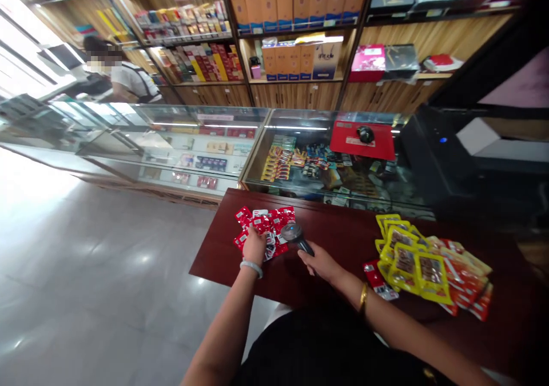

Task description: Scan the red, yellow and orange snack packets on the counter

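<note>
My left hand (254, 246) rests on a pile of several small red snack packets (262, 225) at the left end of a dark red-brown table (343, 234). Its fingers are closed on one packet from the pile. My right hand (321, 262) grips the handle of a black barcode scanner (295, 234), whose head points toward the red packets. A second heap of yellow packets (407, 254) and orange-red packets (465, 280) lies on the table to the right of my right arm.
Glass display counters (206, 146) with goods stand behind the table. A red mat (362, 140) and a black monitor (446, 146) sit on the right counter. Wooden shelves (295, 37) of boxes line the back wall. Another person (124, 80) stands far left. Grey tiled floor (94, 271) lies left.
</note>
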The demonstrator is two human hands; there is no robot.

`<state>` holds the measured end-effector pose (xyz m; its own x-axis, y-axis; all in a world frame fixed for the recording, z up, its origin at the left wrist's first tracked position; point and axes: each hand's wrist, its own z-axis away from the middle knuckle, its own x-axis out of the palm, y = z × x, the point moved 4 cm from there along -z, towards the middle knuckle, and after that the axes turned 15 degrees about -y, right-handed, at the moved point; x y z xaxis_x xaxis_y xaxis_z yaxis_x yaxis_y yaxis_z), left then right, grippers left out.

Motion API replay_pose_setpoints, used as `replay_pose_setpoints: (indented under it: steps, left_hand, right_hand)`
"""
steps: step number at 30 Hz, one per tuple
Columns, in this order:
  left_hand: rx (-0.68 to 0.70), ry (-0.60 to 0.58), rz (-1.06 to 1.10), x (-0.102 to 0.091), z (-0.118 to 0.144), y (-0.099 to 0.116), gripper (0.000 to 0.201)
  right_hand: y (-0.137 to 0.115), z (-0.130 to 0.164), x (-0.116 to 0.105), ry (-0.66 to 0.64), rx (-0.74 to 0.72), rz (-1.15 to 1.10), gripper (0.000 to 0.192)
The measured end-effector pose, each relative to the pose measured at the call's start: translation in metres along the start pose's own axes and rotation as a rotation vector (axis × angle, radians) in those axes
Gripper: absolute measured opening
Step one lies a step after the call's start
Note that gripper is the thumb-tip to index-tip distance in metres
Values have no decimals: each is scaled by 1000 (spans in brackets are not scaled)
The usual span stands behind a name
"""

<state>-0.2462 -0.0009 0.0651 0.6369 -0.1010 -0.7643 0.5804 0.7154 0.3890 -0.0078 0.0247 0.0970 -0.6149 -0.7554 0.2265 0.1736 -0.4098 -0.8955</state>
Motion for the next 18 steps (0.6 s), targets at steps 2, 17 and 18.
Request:
replay_pose_setpoints:
  steps: [2,17,18]
  left_hand:
    - [31,3,-37,5,7,12,38]
    - [508,-773,43,225,106,160,25]
    - [461,-832,125,238,110,166,29]
  right_hand:
    - [7,15,-10,23,-4,4,53]
    - [111,211,-88,428,148,-194,64]
    - [117,222,-92,459,153,-212,63]
